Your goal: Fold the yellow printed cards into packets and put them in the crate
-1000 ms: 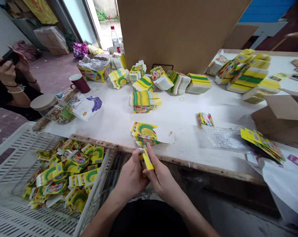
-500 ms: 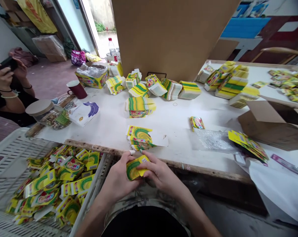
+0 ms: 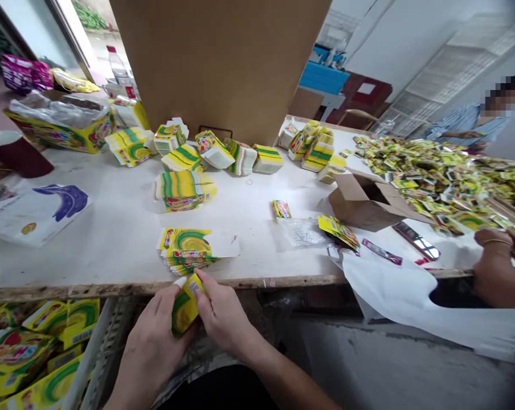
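Note:
Just below the table's front edge, my left hand (image 3: 155,333) and my right hand (image 3: 221,313) both grip one small yellow-and-green carton (image 3: 184,304), fingers closed round its sides. Right above it, on the white table (image 3: 112,228), lies a short stack of flat yellow cartons (image 3: 184,250). A thicker bundle of flat cartons (image 3: 180,191) sits farther back.
A white crate (image 3: 93,353) with folded cartons stands at my lower left. Several bundles of cartons (image 3: 240,156) line a big brown board (image 3: 223,62). An open cardboard box (image 3: 364,199), a heap of small packets (image 3: 445,176), a maroon cup (image 3: 13,151). Another person's hand (image 3: 497,267) works at the right.
The view has swung to the right, bringing the packet heap and a co-worker into sight. My hands have turned the carton so it stands more upright between them.

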{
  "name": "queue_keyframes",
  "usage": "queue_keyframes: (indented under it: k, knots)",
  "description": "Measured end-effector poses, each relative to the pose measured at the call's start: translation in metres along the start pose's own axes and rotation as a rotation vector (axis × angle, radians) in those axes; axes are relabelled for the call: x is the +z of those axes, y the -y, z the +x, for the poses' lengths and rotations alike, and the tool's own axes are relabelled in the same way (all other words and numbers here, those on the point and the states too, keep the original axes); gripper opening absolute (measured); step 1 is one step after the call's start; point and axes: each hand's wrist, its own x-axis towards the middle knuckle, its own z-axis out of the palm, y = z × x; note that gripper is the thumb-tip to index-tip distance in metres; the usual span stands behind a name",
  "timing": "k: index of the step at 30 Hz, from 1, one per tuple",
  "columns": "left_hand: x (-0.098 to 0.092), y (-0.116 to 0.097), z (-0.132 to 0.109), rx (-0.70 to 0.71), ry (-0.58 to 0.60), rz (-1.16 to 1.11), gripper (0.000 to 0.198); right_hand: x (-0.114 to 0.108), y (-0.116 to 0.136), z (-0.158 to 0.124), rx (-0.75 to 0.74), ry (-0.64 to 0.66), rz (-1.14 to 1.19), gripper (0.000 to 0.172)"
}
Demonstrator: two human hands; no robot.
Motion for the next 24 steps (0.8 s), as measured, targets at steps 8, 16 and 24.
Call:
queue_keyframes:
  k: [8, 16, 24]
  knots:
    - [-0.032, 0.005, -0.004, -0.425, -0.633, -0.736, 0.053, -0.022, -0.001, 0.015, -0.184, -0.008, 0.122, 0.05]
    - [-0.03, 0.002, -0.005, -0.667, -0.701, -1.259, 0.043, -0.026, -0.002, 0.069, -0.078, -0.298, -0.39, 0.015]
    - [-0.011, -0.015, 0.003, -0.651, -0.358, -1.216, 0.035, -0.017, -0.003, 0.068, -0.038, -0.274, -0.455, 0.015]
